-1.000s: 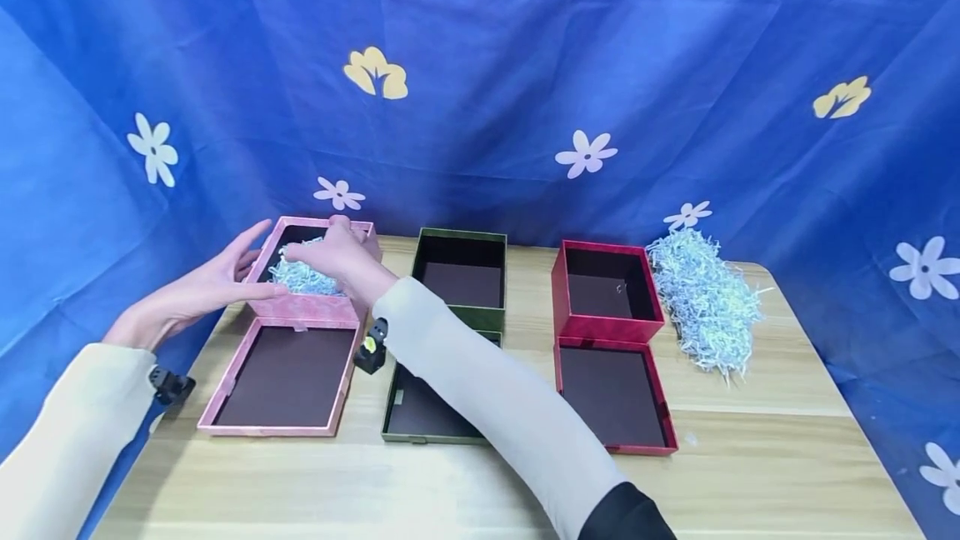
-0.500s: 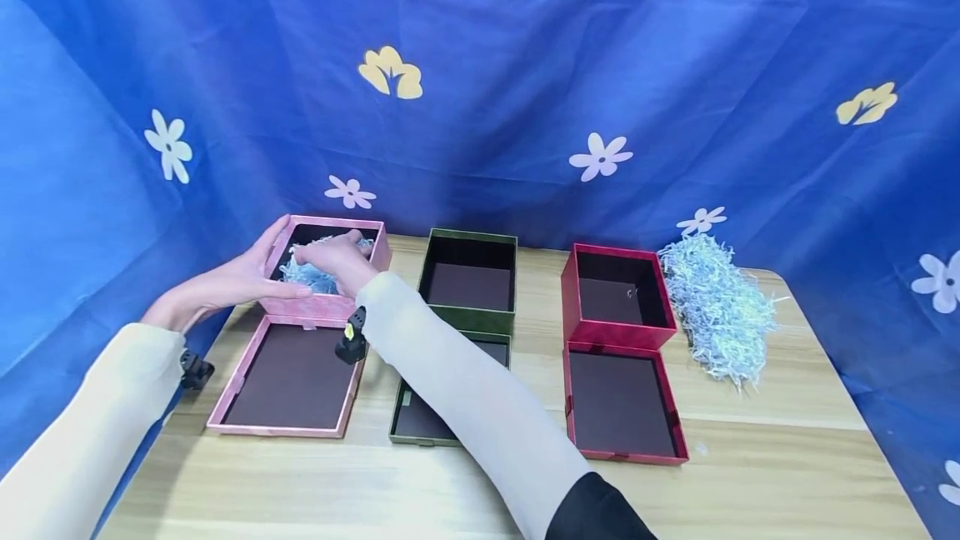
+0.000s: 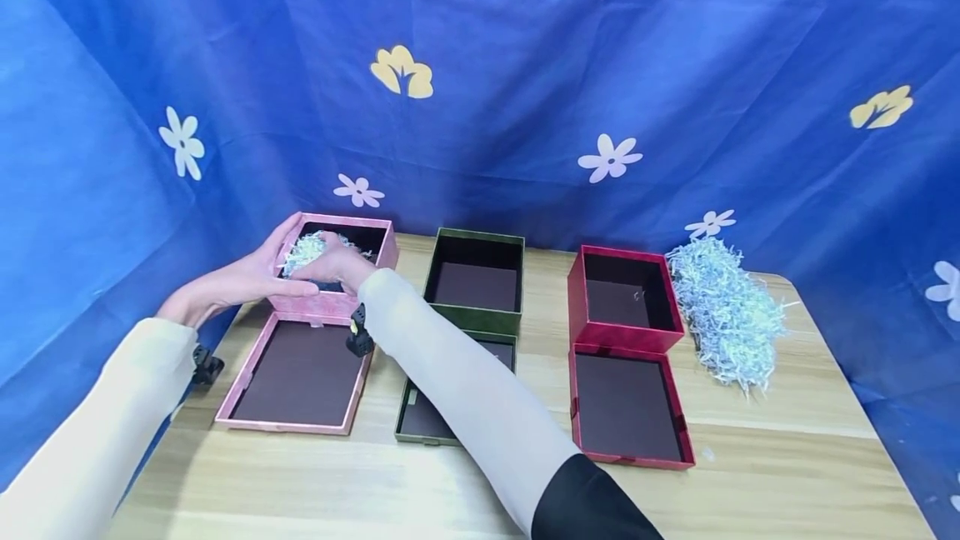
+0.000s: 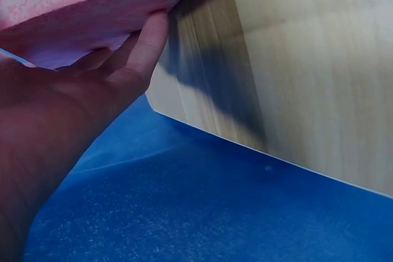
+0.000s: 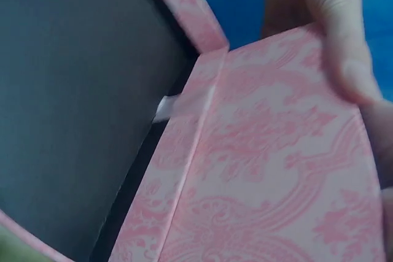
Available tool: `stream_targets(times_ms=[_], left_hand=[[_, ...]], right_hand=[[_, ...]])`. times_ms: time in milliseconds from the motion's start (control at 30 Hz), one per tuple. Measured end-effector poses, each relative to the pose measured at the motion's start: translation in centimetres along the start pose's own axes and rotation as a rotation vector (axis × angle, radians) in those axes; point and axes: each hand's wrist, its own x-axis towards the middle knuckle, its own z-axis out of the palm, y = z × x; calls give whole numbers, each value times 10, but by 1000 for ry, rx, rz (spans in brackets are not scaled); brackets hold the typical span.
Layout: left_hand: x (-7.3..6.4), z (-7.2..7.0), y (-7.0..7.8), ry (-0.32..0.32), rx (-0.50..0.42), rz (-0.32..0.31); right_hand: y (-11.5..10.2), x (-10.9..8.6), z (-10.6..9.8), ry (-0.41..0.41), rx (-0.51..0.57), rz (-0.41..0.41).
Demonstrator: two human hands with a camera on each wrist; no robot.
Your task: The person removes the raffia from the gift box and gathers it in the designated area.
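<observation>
At the left of the table in the head view is a pink patterned box [image 3: 386, 252], its matching lid [image 3: 292, 373] lying open in front. My left hand [image 3: 243, 277] holds the box by its left side, thumb along the front wall; the left wrist view shows fingers [image 4: 150, 41] against the pink wall. My right hand [image 3: 341, 263] reaches inside the box and grips a bunch of pale blue shredded paper [image 3: 306, 251] between thumb and fingers. Its fingertips are partly hidden in the paper. In the right wrist view the box's front wall [image 5: 264, 151] joins the lid [image 5: 73, 90].
A green box [image 3: 517, 273] stands mid-table, its lid partly behind my right sleeve [image 3: 450, 382]. Further right is a red box [image 3: 573, 298] with its lid [image 3: 630, 407] in front. A heap of blue shredded paper [image 3: 727, 315] lies beside it. Blue cloth hangs behind.
My left hand has closed in on the pink box's side. My right hand has moved within the box, and the shredded paper has shifted to its left side. The head view has turned slightly.
</observation>
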Motion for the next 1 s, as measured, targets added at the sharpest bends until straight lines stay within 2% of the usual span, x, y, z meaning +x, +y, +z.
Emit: stream_targets(times_ms=[100,233,400,500,700,767,1000], left_hand=[[-2,0,0,7,4,13],[-3,0,1,13,-1,6],[-2,1,2,15,0,-1],[-3,1,3,11,16,0],[-4,-1,5,0,26,-16],[-4,0,3,-2,17,-19],[-2,-1,1,-8,-33,-10]], right_hand=[[4,15,5,-100,-31,-69],[7,30,6,-165,-56,-114],[8,32,2,-187,-11,-209],[6,22,-1,-151,16,-234],[1,10,-1,27,-97,-158],[0,7,-1,61,-113,-139],[-4,-5,-11,86,-70,-147]])
